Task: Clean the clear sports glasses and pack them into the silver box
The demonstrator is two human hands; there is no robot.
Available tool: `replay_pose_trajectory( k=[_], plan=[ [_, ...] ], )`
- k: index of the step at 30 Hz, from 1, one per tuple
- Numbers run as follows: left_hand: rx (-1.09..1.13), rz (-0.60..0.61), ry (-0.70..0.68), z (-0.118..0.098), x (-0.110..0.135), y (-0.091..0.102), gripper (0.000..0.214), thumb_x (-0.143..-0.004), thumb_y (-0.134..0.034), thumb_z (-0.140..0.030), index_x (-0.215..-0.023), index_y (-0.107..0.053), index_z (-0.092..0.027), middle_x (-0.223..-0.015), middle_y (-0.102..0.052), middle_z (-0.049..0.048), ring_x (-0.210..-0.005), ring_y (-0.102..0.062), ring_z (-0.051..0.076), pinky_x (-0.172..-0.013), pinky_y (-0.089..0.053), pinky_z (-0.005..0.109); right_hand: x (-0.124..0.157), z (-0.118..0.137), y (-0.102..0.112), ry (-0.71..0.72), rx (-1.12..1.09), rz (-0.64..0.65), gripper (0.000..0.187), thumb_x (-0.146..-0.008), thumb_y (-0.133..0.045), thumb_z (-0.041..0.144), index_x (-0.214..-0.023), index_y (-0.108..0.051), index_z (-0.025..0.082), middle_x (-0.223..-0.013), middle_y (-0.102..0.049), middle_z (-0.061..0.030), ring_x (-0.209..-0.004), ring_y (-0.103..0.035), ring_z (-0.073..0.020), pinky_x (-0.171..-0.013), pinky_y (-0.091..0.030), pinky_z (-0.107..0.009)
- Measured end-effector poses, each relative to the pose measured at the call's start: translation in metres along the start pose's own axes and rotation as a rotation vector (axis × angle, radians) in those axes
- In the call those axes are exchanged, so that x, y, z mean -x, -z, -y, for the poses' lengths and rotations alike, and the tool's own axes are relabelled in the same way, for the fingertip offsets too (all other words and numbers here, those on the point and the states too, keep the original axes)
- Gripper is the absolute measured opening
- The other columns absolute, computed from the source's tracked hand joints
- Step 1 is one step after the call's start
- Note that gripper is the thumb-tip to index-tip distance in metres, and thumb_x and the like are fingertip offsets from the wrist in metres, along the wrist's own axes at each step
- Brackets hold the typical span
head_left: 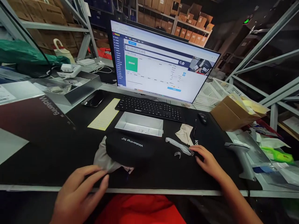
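Observation:
A black zip case (132, 148) printed "Wakening" lies on the black desk mat, partly on a grey cloth pouch (102, 158). My left hand (80, 193) hovers near the front edge, fingers loosely curled and apart, its fingertips at the pouch's corner. My right hand (206, 160) rests flat on the mat, fingertips touching a clear plastic wrapper (179, 145). A small clear piece (177, 154) lies beside it. Behind the case stands an open white box tray (140, 124), and a beige wiping cloth (184, 133) lies to its right.
A black keyboard (149, 108) and monitor (161, 65) stand behind. A mouse (202, 118), cardboard box (233, 113) and barcode scanner (243, 158) are on the right. A yellow sheet (104, 118), phone (94, 99) and dark "Wakening" box (30, 119) are on the left.

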State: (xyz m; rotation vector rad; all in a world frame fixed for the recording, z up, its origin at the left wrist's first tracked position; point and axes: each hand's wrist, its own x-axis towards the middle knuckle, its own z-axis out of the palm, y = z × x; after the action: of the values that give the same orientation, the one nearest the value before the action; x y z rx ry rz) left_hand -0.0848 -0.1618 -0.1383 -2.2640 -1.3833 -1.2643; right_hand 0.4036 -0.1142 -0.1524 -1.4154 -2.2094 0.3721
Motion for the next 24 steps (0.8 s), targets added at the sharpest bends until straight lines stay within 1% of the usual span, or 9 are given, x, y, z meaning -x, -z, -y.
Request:
replay_pose_trajectory(
  k=[3,7,9,11,13,16,20,22,24],
  plan=[
    [-0.013,0.055,-0.067,-0.011,-0.003,-0.013,0.020,-0.088,-0.064,-0.015,-0.107,-0.065,-0.022,-0.106,-0.064,0.0079,-0.092,-0.065,0.024,-0.083,-0.052,0.039,0.001,0.001,-0.008,0.018,-0.041,-0.073,0.033,-0.089,-0.057,0.017,-0.116,-0.071,0.028,-0.120,-0.069,-0.0084,-0.113,-0.066,-0.0243,-0.098,-0.055,-0.043],
    [-0.075,0.124,-0.076,-0.015,-0.012,-0.026,0.021,-0.092,-0.058,-0.023,-0.112,-0.061,-0.017,-0.113,-0.063,0.0136,-0.105,-0.063,0.032,-0.091,-0.050,0.047,-0.004,0.005,-0.013,-0.016,-0.147,-0.149,0.015,-0.090,-0.065,0.028,-0.099,-0.077,0.027,-0.100,-0.074,-0.0067,-0.095,-0.071,-0.0225,-0.085,-0.060,-0.038],
    [-0.091,0.124,-0.079,-0.014,-0.016,-0.028,0.022,-0.094,-0.055,-0.027,-0.113,-0.060,-0.017,-0.113,-0.063,0.0140,-0.107,-0.063,0.033,-0.094,-0.049,0.049,-0.005,0.007,-0.012,-0.058,-0.213,-0.188,0.013,-0.089,-0.067,0.033,-0.093,-0.077,0.026,-0.095,-0.075,-0.0063,-0.090,-0.072,-0.0223,-0.081,-0.061,-0.036],
    [-0.082,0.118,-0.093,-0.013,-0.018,-0.027,0.022,-0.094,-0.055,-0.028,-0.113,-0.060,-0.018,-0.111,-0.064,0.0133,-0.105,-0.064,0.032,-0.095,-0.049,0.050,-0.005,0.009,-0.012,-0.095,-0.258,-0.230,0.016,-0.089,-0.068,0.037,-0.089,-0.077,0.024,-0.092,-0.075,-0.0065,-0.086,-0.072,-0.0215,-0.075,-0.061,-0.034],
    [-0.069,0.097,-0.125,-0.012,-0.019,-0.026,0.022,-0.093,-0.056,-0.027,-0.112,-0.061,-0.018,-0.108,-0.065,0.0130,-0.102,-0.064,0.032,-0.094,-0.049,0.050,-0.004,0.010,-0.013,-0.097,-0.280,-0.276,0.018,-0.089,-0.068,0.039,-0.089,-0.078,0.024,-0.091,-0.076,-0.0068,-0.084,-0.072,-0.0211,-0.072,-0.061,-0.032],
    [-0.057,0.091,-0.160,-0.011,-0.021,-0.023,0.020,-0.092,-0.057,-0.027,-0.110,-0.061,-0.018,-0.105,-0.066,0.0133,-0.098,-0.065,0.033,-0.091,-0.049,0.050,-0.002,0.010,-0.015,-0.056,-0.289,-0.328,0.019,-0.088,-0.070,0.040,-0.095,-0.079,0.025,-0.094,-0.077,-0.0070,-0.087,-0.074,-0.0218,-0.075,-0.063,-0.034],
    [-0.038,0.084,-0.178,-0.013,-0.023,-0.020,0.018,-0.092,-0.057,-0.025,-0.109,-0.061,-0.021,-0.103,-0.066,0.0116,-0.094,-0.065,0.031,-0.091,-0.049,0.050,-0.001,0.006,-0.017,-0.025,-0.278,-0.335,0.016,-0.088,-0.071,0.038,-0.095,-0.079,0.026,-0.095,-0.078,-0.0061,-0.089,-0.074,-0.0218,-0.083,-0.062,-0.037],
    [-0.010,0.074,-0.184,-0.014,-0.020,-0.020,0.022,-0.090,-0.058,-0.022,-0.112,-0.060,-0.023,-0.102,-0.067,0.0103,-0.092,-0.064,0.030,-0.091,-0.049,0.050,-0.001,0.005,-0.017,-0.017,-0.265,-0.335,0.015,-0.089,-0.070,0.035,-0.097,-0.079,0.027,-0.098,-0.078,-0.0060,-0.092,-0.074,-0.0218,-0.086,-0.061,-0.039],
    [0.028,0.075,-0.173,-0.010,-0.011,-0.021,0.029,-0.088,-0.060,-0.020,-0.116,-0.059,-0.026,-0.103,-0.067,0.0090,-0.091,-0.064,0.030,-0.091,-0.050,0.050,-0.001,0.003,-0.018,-0.012,-0.244,-0.336,0.014,-0.090,-0.069,0.032,-0.099,-0.079,0.028,-0.099,-0.078,-0.0057,-0.093,-0.074,-0.0217,-0.088,-0.061,-0.040]
  ],
)
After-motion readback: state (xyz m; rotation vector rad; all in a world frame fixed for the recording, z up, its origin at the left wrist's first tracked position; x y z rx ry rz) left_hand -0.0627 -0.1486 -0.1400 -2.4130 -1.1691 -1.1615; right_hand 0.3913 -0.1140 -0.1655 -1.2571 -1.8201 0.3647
